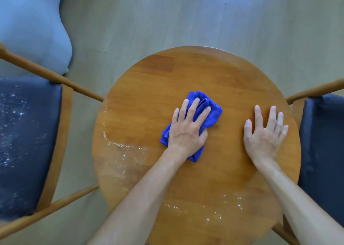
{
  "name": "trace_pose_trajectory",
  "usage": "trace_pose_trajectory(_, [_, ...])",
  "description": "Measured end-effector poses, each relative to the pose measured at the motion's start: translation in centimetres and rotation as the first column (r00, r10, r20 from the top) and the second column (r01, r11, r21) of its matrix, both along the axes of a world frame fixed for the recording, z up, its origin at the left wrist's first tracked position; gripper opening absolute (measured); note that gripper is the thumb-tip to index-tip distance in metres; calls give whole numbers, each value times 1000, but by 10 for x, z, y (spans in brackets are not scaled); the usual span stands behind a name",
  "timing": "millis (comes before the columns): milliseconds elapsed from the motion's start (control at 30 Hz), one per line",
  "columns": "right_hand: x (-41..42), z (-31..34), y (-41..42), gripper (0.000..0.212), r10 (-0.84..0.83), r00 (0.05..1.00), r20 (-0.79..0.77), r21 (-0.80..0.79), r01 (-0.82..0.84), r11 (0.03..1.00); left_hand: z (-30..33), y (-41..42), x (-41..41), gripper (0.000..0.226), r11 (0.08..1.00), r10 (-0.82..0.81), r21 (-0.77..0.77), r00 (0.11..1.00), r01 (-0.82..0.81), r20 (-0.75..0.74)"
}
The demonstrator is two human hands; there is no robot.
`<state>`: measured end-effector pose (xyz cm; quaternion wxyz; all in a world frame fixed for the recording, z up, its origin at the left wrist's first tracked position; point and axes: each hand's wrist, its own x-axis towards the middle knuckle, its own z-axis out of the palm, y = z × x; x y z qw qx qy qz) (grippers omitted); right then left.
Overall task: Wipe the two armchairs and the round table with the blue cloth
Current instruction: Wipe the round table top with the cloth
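— On the round bench [195, 73], what do the person's hands have?

— The left hand [188, 129] lies flat on the blue cloth [208, 112], fingers straight and spread, pressing it to the wood near the middle of the top. The cloth is bunched in folds and shows beyond the fingertips and below the wrist. The right hand [265, 133] rests just as flat on bare wood toward the right edge, fingers splayed, grasping nothing.

— And the surface around them?

— White specks and a pale smeared film cover the left and near parts of the bench; the far part looks plain.

— Where are the armchairs?

— One on each side, both with dark seat cushions and wooden frames. The left armchair [28, 142] has white specks scattered across its cushion, and its arm rail reaches the bench's rim. The right armchair [323, 142] is cut off by the frame edge. A pale blue upholstered piece [31, 26] stands on the floor beyond the left chair.
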<state>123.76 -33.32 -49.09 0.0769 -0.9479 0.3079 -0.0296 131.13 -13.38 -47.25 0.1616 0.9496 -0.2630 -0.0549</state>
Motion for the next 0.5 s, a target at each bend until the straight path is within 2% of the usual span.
trace_pose_trajectory(100, [8,3,31,48,118,991,65,12,-119,993,-3,71,27,58,979,201,-18,979,-201,15])
trace_pose_trajectory(233, [19,5,108,49,318,942,109,97,-328,940,0,162,37,55,879,476,-34,879,-476,-4])
trace_pose_trajectory(333, [17,0,138,48,376,922,92,97,-384,918,-3,187,30,54,848,528,-35,849,-528,-15])
trace_pose_trajectory(500, [14,-2,138,49,361,929,88,106,-369,923,-3,179,24,54,833,553,11,833,-552,-9])
